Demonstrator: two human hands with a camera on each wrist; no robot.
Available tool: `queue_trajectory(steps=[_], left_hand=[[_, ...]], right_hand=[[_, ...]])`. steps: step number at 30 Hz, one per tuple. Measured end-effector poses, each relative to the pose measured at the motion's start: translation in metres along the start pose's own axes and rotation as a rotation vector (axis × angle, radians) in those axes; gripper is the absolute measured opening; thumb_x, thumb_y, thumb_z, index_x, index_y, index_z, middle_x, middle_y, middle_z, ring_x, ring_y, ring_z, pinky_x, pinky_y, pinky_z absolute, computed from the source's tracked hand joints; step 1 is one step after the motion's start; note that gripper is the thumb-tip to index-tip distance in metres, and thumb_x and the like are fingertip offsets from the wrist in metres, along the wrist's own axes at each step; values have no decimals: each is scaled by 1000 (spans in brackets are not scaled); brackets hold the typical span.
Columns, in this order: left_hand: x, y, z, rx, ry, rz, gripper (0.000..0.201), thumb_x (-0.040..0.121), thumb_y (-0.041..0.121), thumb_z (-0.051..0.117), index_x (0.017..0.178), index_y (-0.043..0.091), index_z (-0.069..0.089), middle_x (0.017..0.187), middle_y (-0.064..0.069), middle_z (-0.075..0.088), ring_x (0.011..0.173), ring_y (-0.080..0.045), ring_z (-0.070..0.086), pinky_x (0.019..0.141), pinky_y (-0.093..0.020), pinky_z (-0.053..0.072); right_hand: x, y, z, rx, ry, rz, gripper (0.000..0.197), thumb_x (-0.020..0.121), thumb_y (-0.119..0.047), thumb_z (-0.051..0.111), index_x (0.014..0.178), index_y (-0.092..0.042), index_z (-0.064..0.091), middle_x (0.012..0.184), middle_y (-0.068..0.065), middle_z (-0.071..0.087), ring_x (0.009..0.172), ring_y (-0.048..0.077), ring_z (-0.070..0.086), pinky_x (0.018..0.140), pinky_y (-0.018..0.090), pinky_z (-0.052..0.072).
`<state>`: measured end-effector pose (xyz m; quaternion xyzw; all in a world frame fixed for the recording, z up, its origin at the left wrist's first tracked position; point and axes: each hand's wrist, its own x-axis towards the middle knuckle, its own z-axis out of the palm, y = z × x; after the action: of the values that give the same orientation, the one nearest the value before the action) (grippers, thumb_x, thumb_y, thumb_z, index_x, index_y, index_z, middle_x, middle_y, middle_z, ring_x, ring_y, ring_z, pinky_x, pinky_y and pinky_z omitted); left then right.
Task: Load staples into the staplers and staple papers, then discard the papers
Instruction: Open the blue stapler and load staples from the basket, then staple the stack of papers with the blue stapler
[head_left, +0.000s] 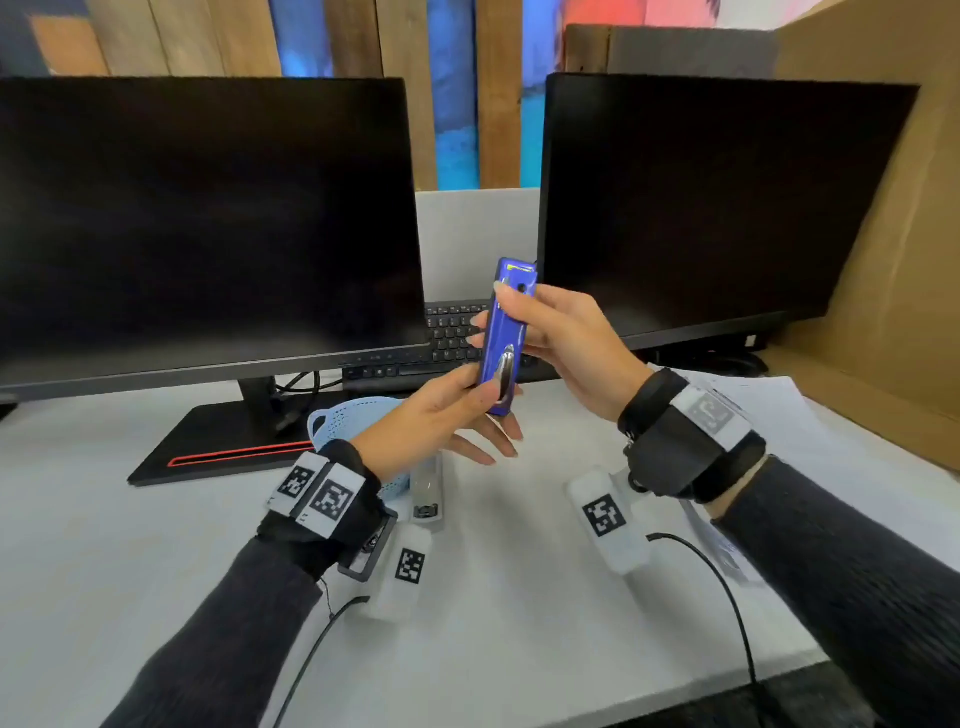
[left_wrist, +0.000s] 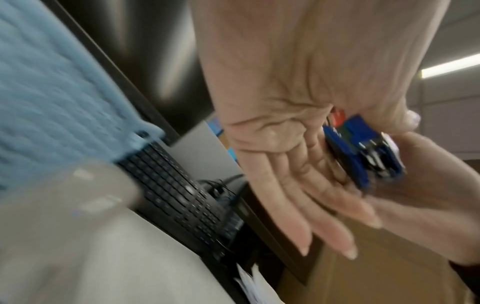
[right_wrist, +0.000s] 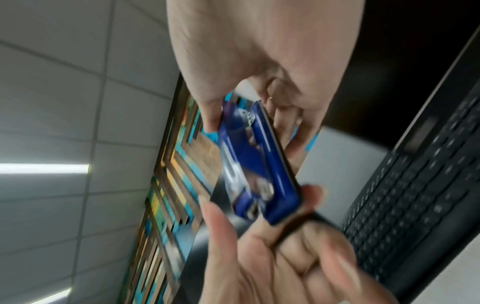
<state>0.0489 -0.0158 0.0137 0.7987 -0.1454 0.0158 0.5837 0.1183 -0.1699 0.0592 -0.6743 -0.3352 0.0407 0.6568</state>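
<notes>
A blue stapler (head_left: 503, 338) with a silver metal part stands nearly upright in the air above the desk, between the two monitors. My right hand (head_left: 550, 338) grips its upper half, thumb on one side and fingers curled behind. My left hand (head_left: 457, 410) pinches its lower end with the thumb on top, the other fingers stretched out beneath. The left wrist view shows the stapler (left_wrist: 363, 152) end-on against my palm. In the blurred right wrist view the stapler (right_wrist: 257, 164) sits between both hands. A grey stapler (head_left: 427, 488) lies on the desk under my left wrist.
A light blue perforated basket (head_left: 337, 418) stands behind my left wrist. Two dark monitors (head_left: 208, 223) flank a black keyboard (head_left: 447, 338). Papers (head_left: 779, 410) lie at the right by a cardboard box (head_left: 883, 260). Cables run along the white desk (head_left: 493, 597).
</notes>
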Motion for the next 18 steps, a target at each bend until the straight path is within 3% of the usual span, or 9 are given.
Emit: queue_trajectory(steps=[2, 5, 9, 13, 16, 18], left_hand=[[8, 8, 18, 41, -73, -12, 41, 96, 39, 41, 119, 7, 52, 93, -5, 71, 88, -26, 71, 80, -42, 57], [24, 16, 49, 146, -100, 22, 30, 99, 35, 45, 114, 13, 58, 95, -1, 70, 85, -19, 70, 74, -34, 56], [53, 20, 99, 266, -187, -63, 34, 98, 38, 50, 114, 9, 58, 101, -2, 66, 86, -16, 68, 69, -29, 55], [83, 13, 141, 225, -298, -327, 42, 98, 35, 49, 126, 4, 52, 109, -3, 58, 86, -19, 64, 68, -27, 54], [98, -2, 160, 112, -285, -520, 36, 98, 34, 53, 115, 2, 53, 90, -4, 56, 62, -13, 62, 55, -24, 53], [106, -11, 168, 66, -320, -605, 37, 95, 37, 56, 107, 2, 53, 75, -5, 56, 46, -11, 59, 44, -20, 49]], right_hand=[[-18, -4, -30, 73, 127, 38, 28, 97, -39, 48, 104, -16, 61, 101, 11, 73, 84, 24, 74, 79, 30, 60], [-51, 7, -83, 319, 303, 188, 40, 95, -50, 44, 110, -16, 56, 90, 9, 68, 63, 19, 72, 58, 27, 60], [-107, 31, -155, 492, 497, 373, 59, 88, -61, 50, 116, -10, 54, 83, 10, 62, 47, 17, 66, 47, 27, 57], [-149, 59, -202, 585, 609, 484, 63, 87, -59, 54, 121, -6, 53, 69, 15, 72, 53, 23, 70, 52, 36, 61], [-167, 79, -217, 665, 605, 542, 68, 87, -58, 53, 130, -4, 50, 86, 25, 74, 71, 31, 75, 71, 46, 57], [-175, 89, -221, 695, 607, 559, 79, 78, -58, 61, 135, -4, 48, 97, 28, 72, 79, 33, 74, 76, 48, 55]])
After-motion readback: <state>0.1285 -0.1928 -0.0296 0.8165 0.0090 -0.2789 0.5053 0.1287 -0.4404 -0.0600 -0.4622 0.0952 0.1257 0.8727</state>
